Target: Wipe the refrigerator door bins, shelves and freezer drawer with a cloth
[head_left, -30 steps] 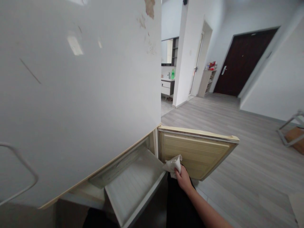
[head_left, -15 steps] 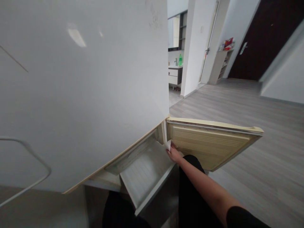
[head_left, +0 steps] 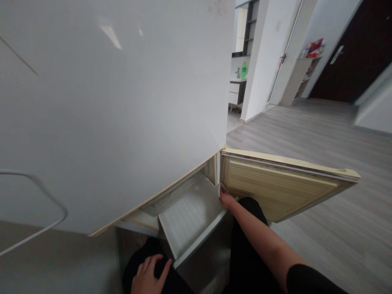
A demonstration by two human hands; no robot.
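Note:
My right hand (head_left: 227, 199) is closed on a thin white wipe (head_left: 221, 189), cloth or paper. It is at the right end of a pale drawer (head_left: 190, 214) that sticks out at a slant from the low fridge compartment (head_left: 212, 167). Whether the wipe touches the drawer or the compartment's side, I cannot tell. Right beside this hand stands the swung-out, yellowed fridge door (head_left: 272, 183) with its ribbed inner face. My left hand (head_left: 148, 275) lies on my dark-trousered knee with fingers apart, holding nothing, near the drawer's front left corner.
The large white fridge body (head_left: 137, 102) rises over the compartment. A white cable (head_left: 45, 204) loops at the left. Grey wooden flooring (head_left: 321, 126) stretches right toward a dark door (head_left: 339, 53) and a small shelf (head_left: 301, 77). A washbasin cabinet (head_left: 237, 90) shows beyond.
My left hand has come into view and lies on my knee. My right hand stays at the drawer's right end with the wipe. The view has shifted slightly left.

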